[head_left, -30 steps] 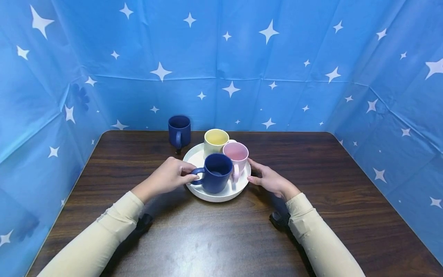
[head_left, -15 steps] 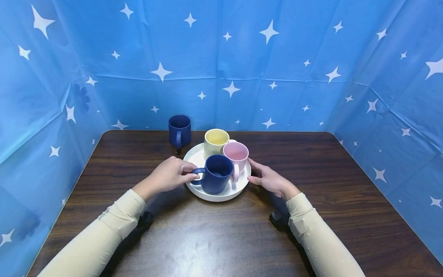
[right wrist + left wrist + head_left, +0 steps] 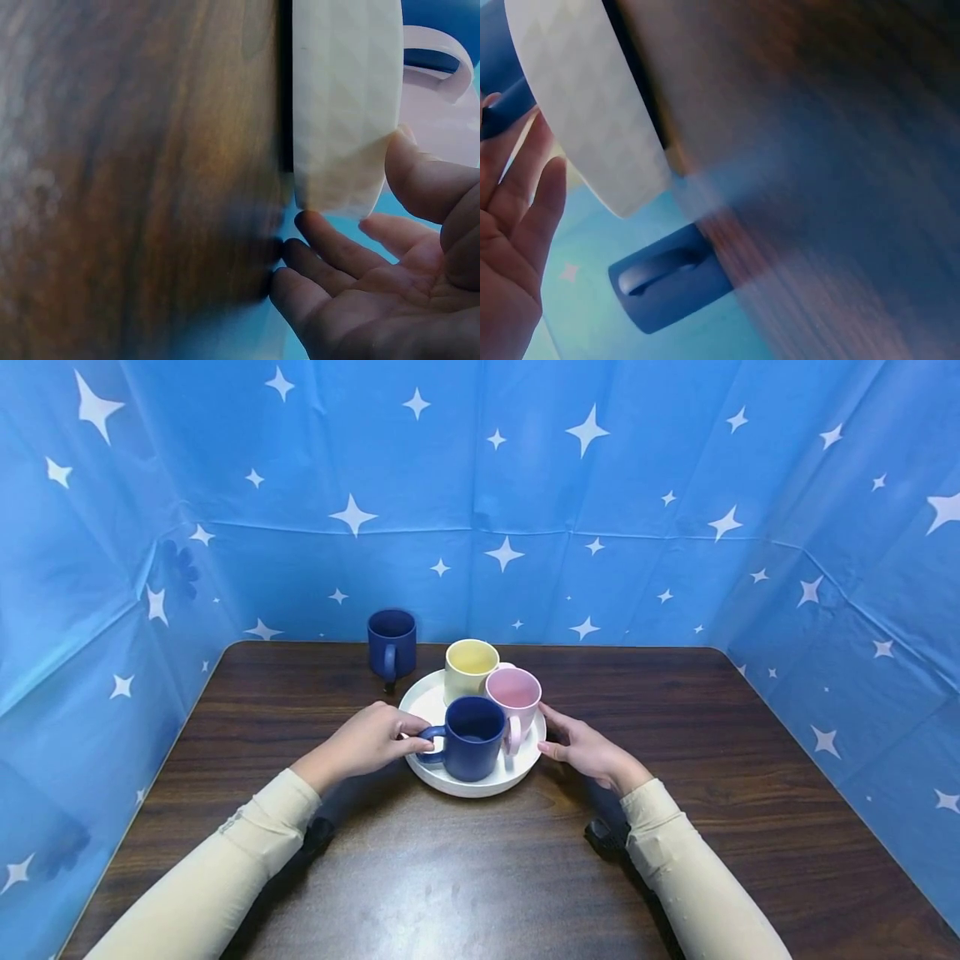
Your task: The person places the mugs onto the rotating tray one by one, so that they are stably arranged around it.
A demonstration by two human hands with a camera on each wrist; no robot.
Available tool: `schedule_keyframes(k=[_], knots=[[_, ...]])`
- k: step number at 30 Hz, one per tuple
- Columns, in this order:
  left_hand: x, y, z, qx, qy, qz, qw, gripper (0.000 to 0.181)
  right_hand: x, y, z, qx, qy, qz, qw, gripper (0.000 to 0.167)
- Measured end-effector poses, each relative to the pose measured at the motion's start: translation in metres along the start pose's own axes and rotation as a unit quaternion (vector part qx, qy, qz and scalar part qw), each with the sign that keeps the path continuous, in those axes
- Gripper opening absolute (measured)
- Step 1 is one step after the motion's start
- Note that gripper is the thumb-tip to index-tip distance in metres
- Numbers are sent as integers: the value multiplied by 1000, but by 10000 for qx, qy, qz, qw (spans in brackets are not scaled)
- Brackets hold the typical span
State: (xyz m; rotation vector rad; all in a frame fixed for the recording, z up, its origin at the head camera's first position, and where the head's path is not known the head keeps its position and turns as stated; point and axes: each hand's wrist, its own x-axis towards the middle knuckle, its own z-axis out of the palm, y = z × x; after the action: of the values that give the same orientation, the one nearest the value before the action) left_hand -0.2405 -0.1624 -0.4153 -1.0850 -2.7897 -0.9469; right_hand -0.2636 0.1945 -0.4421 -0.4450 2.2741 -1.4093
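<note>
Left hand [image 3: 367, 742]: thumb and fingertips closed in a pinch on the handle of the front blue mug [image 3: 471, 752], coming in from the left. That mug is upright at the near side of the white tray [image 3: 426, 700], handle pointing left; can't tell from these views whether its base is fully seated. Right hand [image 3: 588, 752]: fairly open, fingers extended and spread, at the tray's right edge. Per the right wrist view, thumb tip is at the rim and a fingertip is against the faceted outer wall; no mug in its grasp. Pink mug [image 3: 513, 692] is upright on the tray, right side, just behind the front blue mug, handle toward the near side. Yellow mug [image 3: 467, 675] is upright at the back of the tray, near the pink one, handle to the right. Rear blue mug [image 3: 401, 647] is off the tray, upright on the dark wood table [image 3: 450, 877], behind and left, handle facing the person. Blue backdrop [image 3: 480, 468] with white stars behind and on both sides. Both sleeves [image 3: 202, 868] pale cream.
</note>
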Motion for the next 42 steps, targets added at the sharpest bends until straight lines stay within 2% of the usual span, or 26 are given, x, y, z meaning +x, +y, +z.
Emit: schedule_keyframes(k=[4,15,20,30,35,42], knots=[[2,2,0,104,-59,24,9999,10,0,0,0,10,1,-9,10000,73],[2,3,0,-32,-113,-128,9998,6,0,3,0,35,-8,13,10000,73],[0,1,-3,-117,-179,-243,9995,15,0,3,-1,17,1,47,10000,74],[-9,-13,-15,402,200,-761,9961,27,-1,3,-1,190,11,105,9998,71],[-10,-18,-15,491,36,-879,9949,33,-1,4,0,266,59,90,9996,66],[-14,-19,-13,343,-347,-1068,9931,50,0,3,2,211,326,276,9989,60]])
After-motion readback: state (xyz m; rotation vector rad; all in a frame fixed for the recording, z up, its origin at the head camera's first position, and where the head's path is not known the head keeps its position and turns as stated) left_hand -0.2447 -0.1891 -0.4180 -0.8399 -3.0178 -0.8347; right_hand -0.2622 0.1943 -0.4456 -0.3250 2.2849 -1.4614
